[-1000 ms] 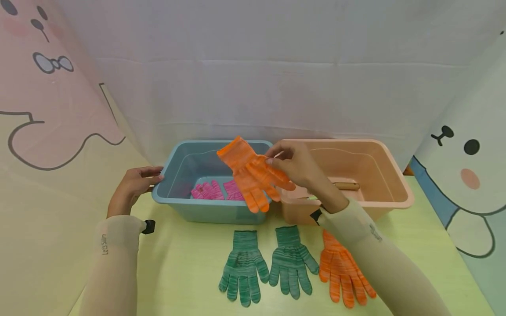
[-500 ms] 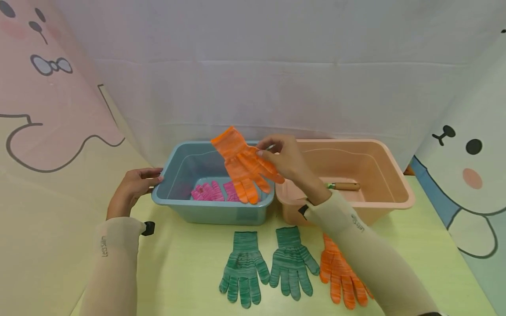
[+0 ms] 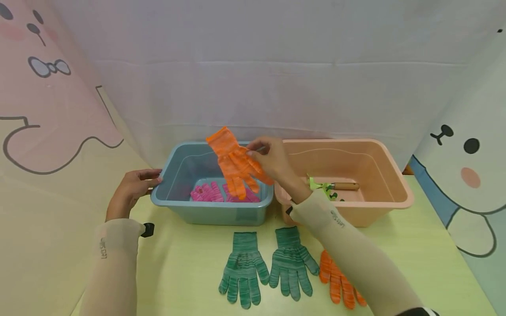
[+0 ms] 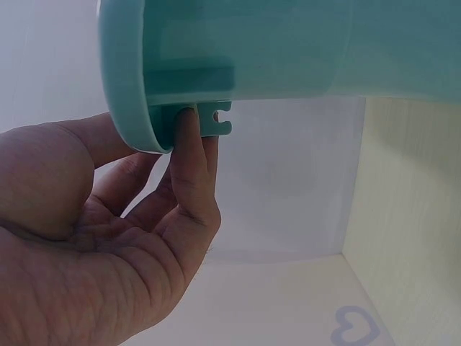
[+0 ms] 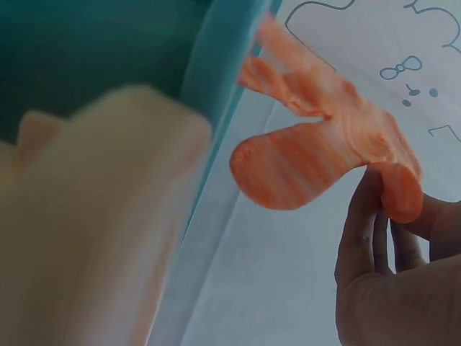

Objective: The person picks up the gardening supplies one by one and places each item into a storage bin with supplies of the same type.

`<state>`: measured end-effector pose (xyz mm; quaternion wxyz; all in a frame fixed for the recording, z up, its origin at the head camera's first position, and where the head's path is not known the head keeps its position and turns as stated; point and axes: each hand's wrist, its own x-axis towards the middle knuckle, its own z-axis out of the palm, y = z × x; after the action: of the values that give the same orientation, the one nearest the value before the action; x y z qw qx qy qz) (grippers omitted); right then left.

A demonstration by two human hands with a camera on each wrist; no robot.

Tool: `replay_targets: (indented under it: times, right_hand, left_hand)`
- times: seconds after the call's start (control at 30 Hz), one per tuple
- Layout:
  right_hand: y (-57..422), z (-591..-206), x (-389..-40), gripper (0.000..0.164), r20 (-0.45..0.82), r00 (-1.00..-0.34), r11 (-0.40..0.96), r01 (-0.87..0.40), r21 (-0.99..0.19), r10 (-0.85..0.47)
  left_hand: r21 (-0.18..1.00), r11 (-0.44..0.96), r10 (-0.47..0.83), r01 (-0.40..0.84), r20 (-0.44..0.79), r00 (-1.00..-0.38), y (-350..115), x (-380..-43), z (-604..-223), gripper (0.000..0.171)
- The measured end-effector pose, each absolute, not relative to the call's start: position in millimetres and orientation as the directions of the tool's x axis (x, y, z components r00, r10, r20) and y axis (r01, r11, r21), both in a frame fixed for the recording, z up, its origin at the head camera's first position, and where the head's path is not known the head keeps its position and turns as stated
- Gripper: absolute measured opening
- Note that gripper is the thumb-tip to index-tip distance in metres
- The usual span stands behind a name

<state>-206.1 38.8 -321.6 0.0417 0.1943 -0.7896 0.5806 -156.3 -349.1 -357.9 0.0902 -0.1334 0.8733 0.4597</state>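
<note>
My right hand (image 3: 269,159) pinches a glove (image 3: 236,164) over the blue tub (image 3: 221,215), slanting lengthwise, cuff (image 3: 221,138) far-left. My left hand (image 3: 132,188) grips the tub.

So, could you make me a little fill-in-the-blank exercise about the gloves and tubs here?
1. The right hand pinches a knitted glove coloured ____.
2. The left hand holds the rim of the blue tub, and the gloves lying inside that tub are ____.
3. On the table lie exactly ____ green gloves.
4. In the head view, the peach tub stands to the ____ of the blue one.

Missing words: orange; pink; two; right.
</note>
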Motion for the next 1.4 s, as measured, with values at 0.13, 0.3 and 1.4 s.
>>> replay_targets:
  times: [0.13, 0.3, 1.4]
  right_hand:
    - [33.3, -323.9, -206.6, 0.009, 0.29, -0.924, 0.257, -0.351, -0.9, -0.249]
    - [27.4, -324.3, -206.9, 0.009, 0.288, -0.924, 0.265, -0.353, -0.898, -0.252]
    - [114.5, -340.8, -174.6, 0.028, 0.242, -0.932, 0.261, -0.312, -0.913, -0.269]
  left_hand:
    - [0.781, 0.54, -0.143, -0.314, -0.283, -0.948, -349.6, -156.3, -358.2, 0.058]
    - [0.785, 0.534, -0.145, -0.315, -0.282, -0.948, -350.5, -157.6, -359.1, 0.059]
    - [0.793, 0.523, -0.145, -0.313, -0.279, -0.949, -349.5, -155.7, -359.7, 0.059]
